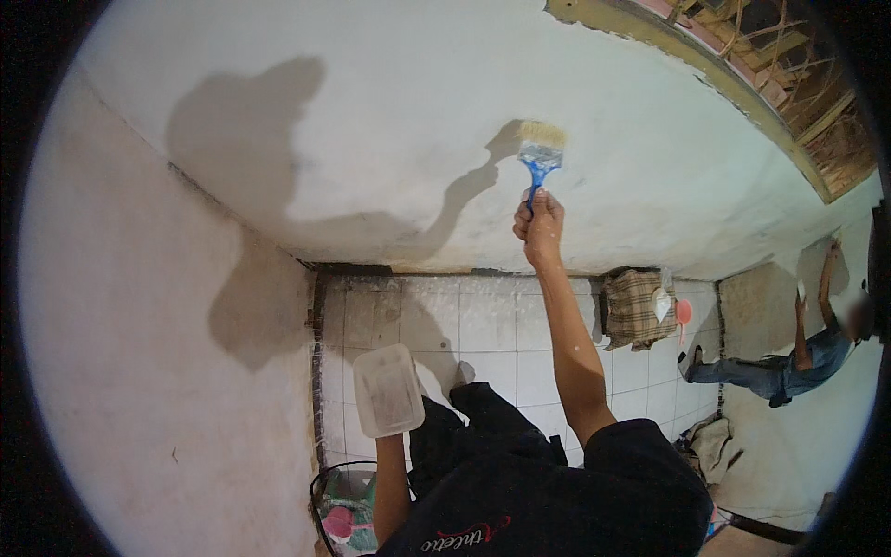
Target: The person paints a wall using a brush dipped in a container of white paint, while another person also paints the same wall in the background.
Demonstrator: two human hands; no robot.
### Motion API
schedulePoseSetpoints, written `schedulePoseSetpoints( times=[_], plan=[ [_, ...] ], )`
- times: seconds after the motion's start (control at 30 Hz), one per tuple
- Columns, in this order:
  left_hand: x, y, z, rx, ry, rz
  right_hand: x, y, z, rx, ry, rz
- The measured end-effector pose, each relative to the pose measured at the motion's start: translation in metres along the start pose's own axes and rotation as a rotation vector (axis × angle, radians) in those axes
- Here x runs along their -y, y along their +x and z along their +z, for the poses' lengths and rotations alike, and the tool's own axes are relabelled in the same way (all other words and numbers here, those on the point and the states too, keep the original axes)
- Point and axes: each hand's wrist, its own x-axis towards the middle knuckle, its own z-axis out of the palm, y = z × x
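My right hand (541, 226) grips the blue handle of a flat paintbrush (542, 150), bristles pointing up. The pale bristles are at the white wall (418, 139), and a shadow of the brush falls beside them; whether they touch is hard to tell. Low on the left, a whitish, translucent plastic container (388, 390) rests on my left hand, which is hidden beneath it. Only my left forearm (392, 473) shows below. A thin, cloudy layer appears inside the container.
A plaid cloth-covered box (630, 310) stands by the wall, with a pink ladle (684, 313) at its side. Another person (786, 369) works at the right wall. A pink dipper (339, 523) lies lower left. A window frame (696, 63) edges the upper right.
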Motion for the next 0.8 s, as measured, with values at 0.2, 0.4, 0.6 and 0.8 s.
schedulePoseSetpoints(
  times=[0.2,0.4,0.6,0.8],
  plan=[
    [-0.006,-0.014,-0.013,-0.059,0.030,0.001,-0.220,0.009,-0.091,-0.103,-0.360,0.344],
    [-0.007,-0.027,-0.044,-0.145,0.077,-0.003,-0.221,0.033,-0.077,-0.145,-0.215,0.502],
    [-0.006,-0.032,-0.063,-0.143,0.411,-0.008,-0.076,-0.014,-0.003,-0.103,-0.054,0.195],
    [-0.002,-0.026,-0.058,-0.024,-0.047,-0.217,-0.232,0.025,-0.108,-0.209,-0.208,0.095]
  ],
)
